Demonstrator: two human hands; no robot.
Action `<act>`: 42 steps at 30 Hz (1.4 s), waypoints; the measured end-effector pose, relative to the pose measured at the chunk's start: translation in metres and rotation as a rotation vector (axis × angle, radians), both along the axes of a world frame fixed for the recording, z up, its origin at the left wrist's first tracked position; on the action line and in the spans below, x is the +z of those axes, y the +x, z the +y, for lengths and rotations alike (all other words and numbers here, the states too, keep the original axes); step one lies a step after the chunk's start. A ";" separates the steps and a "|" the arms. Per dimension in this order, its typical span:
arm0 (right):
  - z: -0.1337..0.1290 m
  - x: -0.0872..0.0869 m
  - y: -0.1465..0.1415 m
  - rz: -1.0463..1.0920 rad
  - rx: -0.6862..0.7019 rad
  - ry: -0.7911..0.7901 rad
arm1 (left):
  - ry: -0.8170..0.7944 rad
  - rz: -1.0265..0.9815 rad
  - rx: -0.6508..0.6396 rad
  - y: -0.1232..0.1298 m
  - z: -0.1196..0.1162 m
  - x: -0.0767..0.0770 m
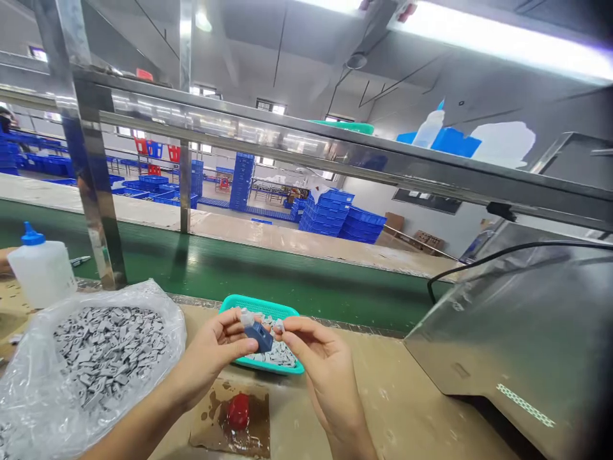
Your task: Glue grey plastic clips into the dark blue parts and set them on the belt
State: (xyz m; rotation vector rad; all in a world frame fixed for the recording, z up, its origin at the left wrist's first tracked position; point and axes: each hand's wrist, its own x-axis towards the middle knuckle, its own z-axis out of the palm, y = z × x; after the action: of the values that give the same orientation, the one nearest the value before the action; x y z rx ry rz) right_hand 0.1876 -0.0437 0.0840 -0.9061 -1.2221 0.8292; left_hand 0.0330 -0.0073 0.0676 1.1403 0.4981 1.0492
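Note:
My left hand [225,338] grips a small dark blue plastic block [259,337] with a pale clear piece [246,317] on its upper end. Between the thumb and forefinger of my right hand [318,358] is a small light grey plastic part [279,326], close beside the block; whether the two touch I cannot tell. Both hands are above the near side of a turquoise basket [230,305] that holds many small light grey parts. Nearer me, a wet red lump [238,412] lies on a brown soaked sheet [205,429].
On the left, a clear plastic bag [36,390] full of grey parts stands beside a white squeeze bottle [41,268] with a blue cap. A green conveyor belt [306,284] runs behind the basket. A metal housing [522,326] with a black cable is at right. Another person's hand shows at far left.

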 end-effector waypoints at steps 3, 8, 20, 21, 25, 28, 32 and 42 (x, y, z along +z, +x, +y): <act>0.007 -0.003 -0.006 -0.026 0.006 0.004 | 0.054 0.059 0.038 -0.003 0.001 0.001; 0.011 -0.009 -0.009 -0.094 0.019 0.033 | 0.119 0.110 0.068 -0.007 0.005 0.001; 0.000 -0.005 -0.021 -0.209 -0.025 0.150 | 0.253 0.192 0.177 -0.010 -0.006 0.008; -0.001 -0.005 -0.023 -0.224 -0.026 0.164 | 0.252 0.192 0.194 -0.009 -0.007 0.007; -0.004 -0.008 -0.031 -0.384 -0.145 0.285 | 0.177 0.099 0.207 -0.006 -0.007 0.004; -0.005 -0.010 -0.035 -0.508 -0.207 0.385 | -0.002 -0.075 0.105 -0.004 -0.005 0.003; -0.006 -0.010 -0.035 -0.555 -0.171 0.445 | -0.216 -0.347 -0.058 -0.004 0.000 0.003; -0.013 -0.005 -0.029 -0.568 -0.269 0.590 | -0.288 -0.617 -0.353 -0.006 -0.004 0.003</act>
State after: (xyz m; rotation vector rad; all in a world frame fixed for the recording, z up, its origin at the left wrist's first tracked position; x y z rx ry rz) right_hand 0.1590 -0.0567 0.0787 -0.8043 -1.6653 -0.0385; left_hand 0.0272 -0.0110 0.0708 0.5740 -0.0465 0.9215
